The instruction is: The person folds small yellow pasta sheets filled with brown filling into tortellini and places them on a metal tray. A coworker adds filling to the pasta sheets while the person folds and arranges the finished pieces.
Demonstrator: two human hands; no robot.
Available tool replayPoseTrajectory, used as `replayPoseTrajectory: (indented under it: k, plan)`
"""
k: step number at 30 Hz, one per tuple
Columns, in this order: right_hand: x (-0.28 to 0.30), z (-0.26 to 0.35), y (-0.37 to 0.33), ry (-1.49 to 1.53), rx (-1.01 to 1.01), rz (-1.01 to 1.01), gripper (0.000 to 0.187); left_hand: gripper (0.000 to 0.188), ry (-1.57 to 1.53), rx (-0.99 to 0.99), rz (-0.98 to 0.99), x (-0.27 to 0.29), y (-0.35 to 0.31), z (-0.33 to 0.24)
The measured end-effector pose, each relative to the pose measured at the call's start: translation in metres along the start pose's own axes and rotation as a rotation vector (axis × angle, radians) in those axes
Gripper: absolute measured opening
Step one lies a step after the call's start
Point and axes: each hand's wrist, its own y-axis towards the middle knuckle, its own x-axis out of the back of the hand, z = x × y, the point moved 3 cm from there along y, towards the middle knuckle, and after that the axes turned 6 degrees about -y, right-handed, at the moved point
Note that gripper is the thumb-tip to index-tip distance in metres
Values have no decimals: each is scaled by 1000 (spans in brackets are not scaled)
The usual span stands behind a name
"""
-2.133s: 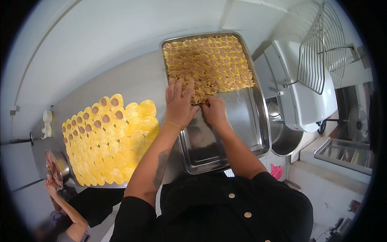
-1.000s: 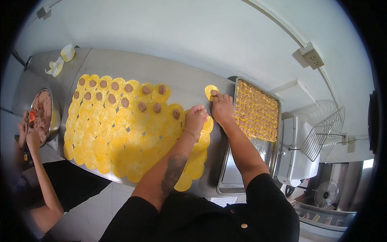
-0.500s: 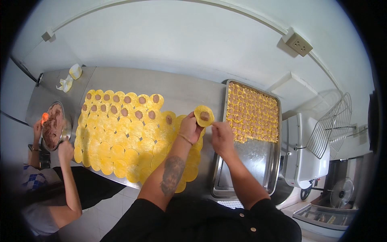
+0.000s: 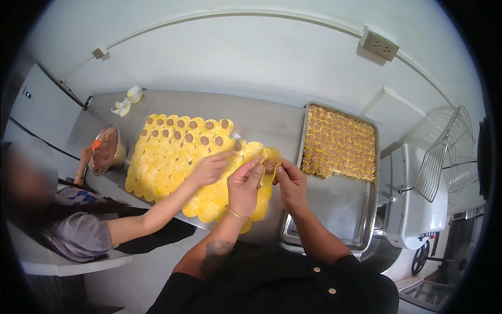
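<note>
Both my hands hold one round yellow dumpling wrapper (image 4: 271, 154) with a lump of brown meat filling (image 4: 269, 166) in its middle. My left hand (image 4: 244, 184) pinches its left side, and my right hand (image 4: 291, 184) pinches its right side, so the edges are gathered up around the filling. To the left, overlapping rows of yellow wrappers (image 4: 167, 163) cover much of the steel table; the back rows bear dabs of filling. Right of my right hand is a metal tray (image 4: 334, 209), with rows of filled dumplings (image 4: 340, 141) packed in its far part.
At left, a co-worker's hand (image 4: 212, 167) reaches over the wrappers, close to my left hand. Their other hand holds an orange spoon (image 4: 96, 145) at a metal bowl (image 4: 121, 155) of filling. A white machine (image 4: 418, 196) with a wire guard (image 4: 431, 167) stands at right.
My right hand has closed on the wrapper's right side, and its edges are now drawn up. The co-worker's arm has swung from beside the bowl across the wrappers. My view has shifted left.
</note>
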Motion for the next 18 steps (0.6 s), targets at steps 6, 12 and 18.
replayPoseTrajectory:
  k: [6, 12, 18]
  plan:
    - [-25, 42, -23, 191, -15, 3, 15, 17, 173, -379, 6, -4, -39, -37]
    - [-60, 74, -61, -41, 282, 108, 14, 17, -295, -119, 120, 7, -70, -83]
    - [-121, 68, -80, 154, 78, 195, 11, 19, -290, -113, 359, 54, -85, -128]
